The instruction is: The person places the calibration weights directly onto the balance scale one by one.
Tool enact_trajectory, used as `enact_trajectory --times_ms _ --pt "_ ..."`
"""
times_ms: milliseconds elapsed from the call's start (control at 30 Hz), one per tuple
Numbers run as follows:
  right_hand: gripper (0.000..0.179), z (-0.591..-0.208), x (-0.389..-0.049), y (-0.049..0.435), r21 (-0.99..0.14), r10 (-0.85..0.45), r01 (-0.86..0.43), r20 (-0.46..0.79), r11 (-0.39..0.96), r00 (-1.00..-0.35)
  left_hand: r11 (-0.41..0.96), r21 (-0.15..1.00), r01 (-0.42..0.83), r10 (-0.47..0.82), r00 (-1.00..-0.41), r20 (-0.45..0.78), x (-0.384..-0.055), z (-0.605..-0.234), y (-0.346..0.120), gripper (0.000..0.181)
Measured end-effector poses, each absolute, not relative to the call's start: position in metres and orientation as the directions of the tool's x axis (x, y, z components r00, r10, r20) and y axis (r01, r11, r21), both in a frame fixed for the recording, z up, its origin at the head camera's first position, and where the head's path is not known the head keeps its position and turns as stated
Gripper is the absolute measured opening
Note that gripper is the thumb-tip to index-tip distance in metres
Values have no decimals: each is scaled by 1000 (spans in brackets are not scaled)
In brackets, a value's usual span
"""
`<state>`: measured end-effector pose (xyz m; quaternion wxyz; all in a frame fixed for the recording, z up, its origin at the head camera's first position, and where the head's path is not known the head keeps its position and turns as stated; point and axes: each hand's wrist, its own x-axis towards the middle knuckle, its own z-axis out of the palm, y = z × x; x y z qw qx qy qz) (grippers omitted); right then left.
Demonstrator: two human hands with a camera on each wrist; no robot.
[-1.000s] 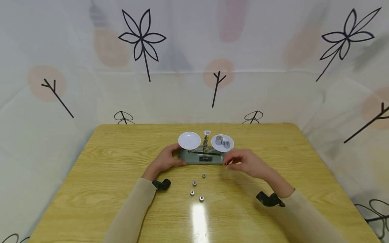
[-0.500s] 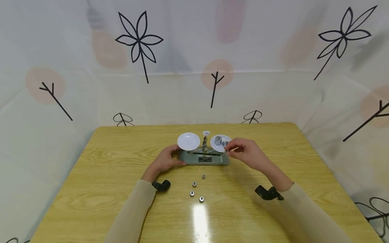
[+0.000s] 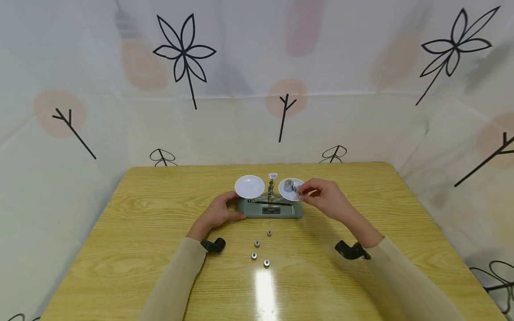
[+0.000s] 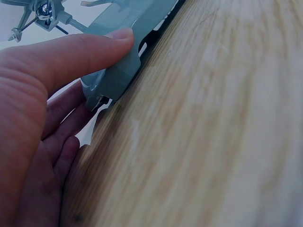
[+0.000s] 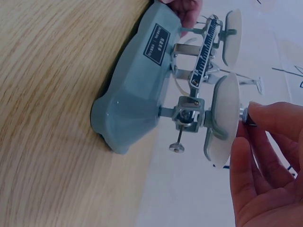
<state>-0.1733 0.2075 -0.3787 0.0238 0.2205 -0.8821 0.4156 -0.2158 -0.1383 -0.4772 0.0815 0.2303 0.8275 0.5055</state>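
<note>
A green-grey balance scale with two white pans stands on the table. My left hand grips its left end, the thumb on the front of the base and the other fingers behind. Over the right pan, my right hand pinches a small metal weight between thumb and fingers, right at the pan's near right edge. The fingertips mostly hide that weight. A large metal weight sits in this pan, with smaller ones beside it partly covered by the fingers. The left pan holds nothing.
Several small metal weights stand on the wooden table in front of the scale. A patterned cloth hangs behind the table and along both sides.
My right hand has risen from beside the base's right end to the right pan, carrying the small weight. The left hand has kept its grip on the scale.
</note>
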Motion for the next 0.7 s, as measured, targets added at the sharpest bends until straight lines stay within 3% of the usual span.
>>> enact_trajectory --times_ms 700 --pt "12 -384 -183 198 -685 -308 -347 184 640 -933 369 877 308 474 -874 108 -216 -478 -138 66"
